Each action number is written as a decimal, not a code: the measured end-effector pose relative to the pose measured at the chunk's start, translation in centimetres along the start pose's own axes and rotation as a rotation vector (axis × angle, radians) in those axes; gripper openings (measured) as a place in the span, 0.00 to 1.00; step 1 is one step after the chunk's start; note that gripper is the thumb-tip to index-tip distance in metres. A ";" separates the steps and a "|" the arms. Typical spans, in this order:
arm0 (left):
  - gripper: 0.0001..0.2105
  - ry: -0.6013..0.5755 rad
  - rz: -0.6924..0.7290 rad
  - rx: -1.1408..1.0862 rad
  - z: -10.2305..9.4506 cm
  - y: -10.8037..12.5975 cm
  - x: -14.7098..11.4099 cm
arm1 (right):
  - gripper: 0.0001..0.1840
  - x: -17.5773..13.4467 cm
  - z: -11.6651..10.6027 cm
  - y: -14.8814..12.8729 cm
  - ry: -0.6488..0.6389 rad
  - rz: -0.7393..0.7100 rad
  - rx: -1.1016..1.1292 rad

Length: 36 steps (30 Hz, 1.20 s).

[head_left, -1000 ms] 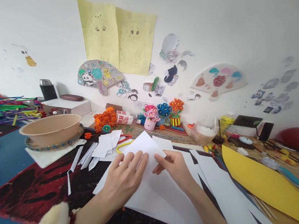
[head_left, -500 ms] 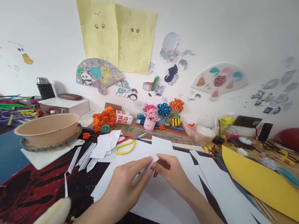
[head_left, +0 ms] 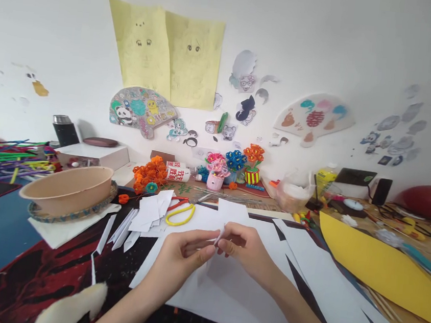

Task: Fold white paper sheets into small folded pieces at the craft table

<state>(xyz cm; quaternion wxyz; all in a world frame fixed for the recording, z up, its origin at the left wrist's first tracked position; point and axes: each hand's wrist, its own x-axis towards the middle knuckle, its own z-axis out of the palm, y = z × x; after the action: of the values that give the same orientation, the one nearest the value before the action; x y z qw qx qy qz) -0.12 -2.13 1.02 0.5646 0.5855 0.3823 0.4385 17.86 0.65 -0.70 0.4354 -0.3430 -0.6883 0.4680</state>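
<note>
Between my two hands is a small piece of white paper [head_left: 220,235], held up on edge above the large white sheets [head_left: 239,297]. My left hand [head_left: 186,253] pinches it from the left with thumb and fingers. From the right, the thumb and curled fingers of my right hand [head_left: 243,242] grip the same piece. Much of the paper is hidden by the fingers. Just beyond my left hand lie scissors with yellow and red handles [head_left: 180,215]. Beside them are a pile of small white paper pieces [head_left: 150,214] and several folded paper strips [head_left: 124,228].
A beige bowl [head_left: 68,187] stands at the left. Pipe cleaners [head_left: 4,157] lie behind it. Orange craft flowers [head_left: 150,172] and small flower pots [head_left: 214,181] line the back. Yellow card [head_left: 377,271] lies at right. Something cream and fuzzy [head_left: 73,306] is at the bottom left.
The small paper has turned to a narrower, more edge-on view between my fingers. My left hand's fingers have shifted and flattened slightly. The right hand stays in almost the same place.
</note>
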 end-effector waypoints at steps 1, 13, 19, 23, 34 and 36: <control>0.16 -0.017 0.002 -0.019 0.0 0.0 0.0 | 0.22 0.0 0.0 0.0 -0.009 0.005 0.010; 0.17 -0.011 -0.020 -0.016 0.1 0.3 -0.1 | 0.20 -0.2 -0.1 -0.6 -0.079 0.020 0.043; 0.14 0.047 0.008 0.011 0.1 0.4 0.0 | 0.15 -0.4 -0.1 -1.4 -0.134 0.031 0.054; 0.12 0.147 0.005 0.083 0.0 0.2 0.2 | 0.11 -0.4 -0.3 -2.0 -0.080 0.017 0.065; 0.15 0.359 0.010 0.152 -2.3 2.5 0.3 | 0.13 0.7 -4.1 1.0 0.390 0.123 -0.391; 0.15 0.237 -0.005 0.195 -2.1 2.6 0.3 | 0.26 0.5 -3.5 0.6 0.302 0.047 -0.469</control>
<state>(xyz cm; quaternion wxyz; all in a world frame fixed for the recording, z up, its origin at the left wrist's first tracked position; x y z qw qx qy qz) -2.11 -1.34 3.61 0.4571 0.5809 0.4883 0.4639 20.87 2.51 -0.51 0.4308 -0.5163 -0.6968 0.2496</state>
